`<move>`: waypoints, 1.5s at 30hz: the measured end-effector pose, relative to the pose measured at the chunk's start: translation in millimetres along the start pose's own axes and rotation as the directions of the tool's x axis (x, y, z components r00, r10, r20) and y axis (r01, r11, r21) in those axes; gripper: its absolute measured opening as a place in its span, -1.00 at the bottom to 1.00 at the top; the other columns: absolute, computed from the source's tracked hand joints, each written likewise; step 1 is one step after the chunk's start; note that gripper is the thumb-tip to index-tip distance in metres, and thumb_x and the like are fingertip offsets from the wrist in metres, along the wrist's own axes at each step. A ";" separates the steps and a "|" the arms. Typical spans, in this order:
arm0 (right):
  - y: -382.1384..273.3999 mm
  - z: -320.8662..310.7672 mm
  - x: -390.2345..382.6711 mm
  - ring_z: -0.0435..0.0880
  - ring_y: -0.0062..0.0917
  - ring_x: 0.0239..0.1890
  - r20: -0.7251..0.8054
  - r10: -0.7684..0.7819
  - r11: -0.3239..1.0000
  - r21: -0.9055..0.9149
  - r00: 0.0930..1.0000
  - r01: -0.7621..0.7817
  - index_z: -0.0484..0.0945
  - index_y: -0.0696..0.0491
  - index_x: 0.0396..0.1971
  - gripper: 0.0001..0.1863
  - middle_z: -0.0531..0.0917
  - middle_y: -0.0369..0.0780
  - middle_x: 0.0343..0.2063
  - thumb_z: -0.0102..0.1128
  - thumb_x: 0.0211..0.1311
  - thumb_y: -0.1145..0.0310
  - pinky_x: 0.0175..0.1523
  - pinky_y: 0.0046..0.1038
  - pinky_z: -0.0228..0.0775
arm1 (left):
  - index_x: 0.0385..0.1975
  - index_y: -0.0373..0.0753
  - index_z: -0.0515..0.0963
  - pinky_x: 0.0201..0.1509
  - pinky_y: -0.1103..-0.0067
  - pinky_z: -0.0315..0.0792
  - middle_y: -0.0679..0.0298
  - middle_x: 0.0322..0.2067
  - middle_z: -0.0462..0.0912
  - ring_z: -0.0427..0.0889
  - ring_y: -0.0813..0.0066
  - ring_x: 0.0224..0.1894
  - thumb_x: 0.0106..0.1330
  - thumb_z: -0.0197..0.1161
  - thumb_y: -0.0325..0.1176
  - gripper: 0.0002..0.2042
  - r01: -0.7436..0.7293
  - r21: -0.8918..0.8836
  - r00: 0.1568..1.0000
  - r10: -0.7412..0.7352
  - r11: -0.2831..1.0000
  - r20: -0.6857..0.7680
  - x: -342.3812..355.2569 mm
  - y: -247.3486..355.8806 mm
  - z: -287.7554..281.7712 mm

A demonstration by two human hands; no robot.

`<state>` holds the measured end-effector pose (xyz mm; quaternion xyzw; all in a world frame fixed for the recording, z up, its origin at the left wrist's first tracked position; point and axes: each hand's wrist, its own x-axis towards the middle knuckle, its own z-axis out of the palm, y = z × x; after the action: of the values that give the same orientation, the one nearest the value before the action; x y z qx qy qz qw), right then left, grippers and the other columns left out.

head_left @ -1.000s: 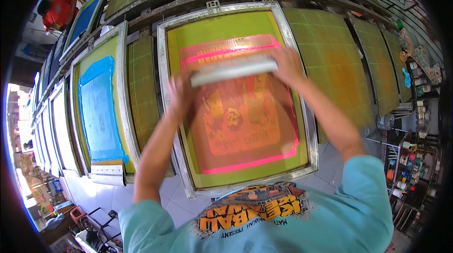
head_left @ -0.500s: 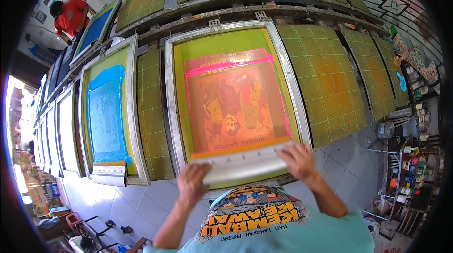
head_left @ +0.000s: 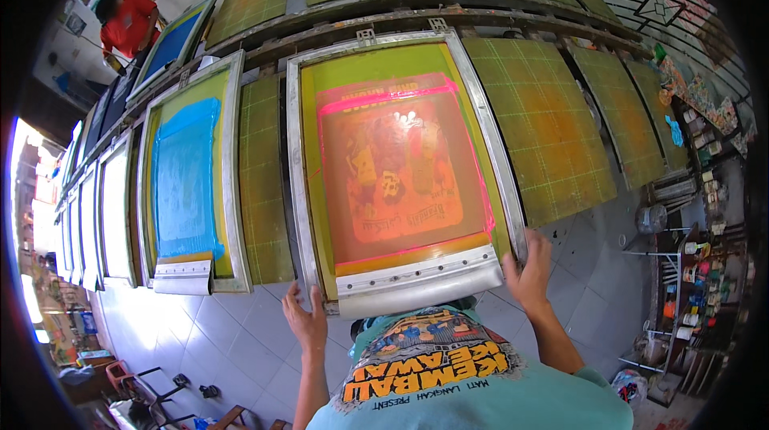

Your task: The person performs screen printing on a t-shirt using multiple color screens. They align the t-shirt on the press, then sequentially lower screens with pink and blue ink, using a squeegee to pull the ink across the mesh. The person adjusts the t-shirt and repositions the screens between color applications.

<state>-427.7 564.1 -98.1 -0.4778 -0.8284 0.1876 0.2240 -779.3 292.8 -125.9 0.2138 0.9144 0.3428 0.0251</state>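
Observation:
A silver squeegee (head_left: 416,279) with an orange blade rests across the near end of a screen printing frame (head_left: 485,113). Pink ink (head_left: 384,90) borders the print area on its mesh, and an orange and brown design shows through the middle. By the frame's near left corner, my left hand (head_left: 306,319) is off the squeegee, its fingers spread. My right hand (head_left: 529,274) is at the near right corner beside the metal rim, fingers apart. Neither hand holds anything; whether the fingertips touch the rim I cannot tell.
To the left, another screen frame (head_left: 237,141) carries blue ink (head_left: 186,177) and its own squeegee (head_left: 184,276). Green gridded boards (head_left: 545,133) lie to the right. A shelf of bottles (head_left: 690,294) stands at far right. A person in red (head_left: 128,25) stands at far left.
Both hands have let go of the squeegee, which now lies on the screen's near end. They have moved outward to the frame's near corners, and the fingers have opened.

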 end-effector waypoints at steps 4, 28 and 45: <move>35.8 24.6 18.8 0.43 0.09 0.28 0.140 0.562 0.820 0.031 0.815 -0.571 0.36 0.35 0.27 -0.13 0.49 0.24 0.19 0.04 0.37 -0.22 0.38 -0.17 0.22 | -0.43 -0.40 0.56 -0.31 0.45 0.35 0.21 -0.56 0.49 0.39 0.39 -0.45 0.47 0.12 0.15 -0.41 0.460 -0.124 0.826 -0.372 0.879 0.424 2.0 -44.3 5.3; 98.0 -24.2 -17.5 0.64 -0.45 -0.22 -0.252 0.692 0.646 0.634 0.676 -0.425 0.66 0.29 -0.08 -0.29 0.73 -0.16 -0.28 -0.03 0.50 -0.19 -0.03 -0.38 0.45 | -0.06 -0.49 0.59 -0.18 0.48 0.55 0.03 -0.31 0.75 0.71 0.38 -0.29 0.33 0.36 0.03 -0.44 0.258 -0.484 0.910 -0.041 0.836 0.413 7.8 103.7 12.1; 181.6 -183.5 -289.4 0.68 -0.22 -0.04 -0.578 0.816 0.409 0.564 0.010 -0.718 0.46 0.31 0.24 -0.15 0.64 0.02 0.08 -0.14 0.48 -0.28 0.09 -0.30 0.52 | 0.04 -0.47 0.58 0.07 0.32 0.53 -0.16 -0.13 0.70 0.72 0.03 -0.06 0.21 0.33 0.27 -0.22 0.018 -0.494 0.484 0.425 0.870 0.765 -118.3 282.1 135.3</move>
<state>-70.0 414.3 -96.7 -0.8589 -0.2176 0.0846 0.4559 -540.4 517.8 -61.3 0.4531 0.6450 0.3878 0.4777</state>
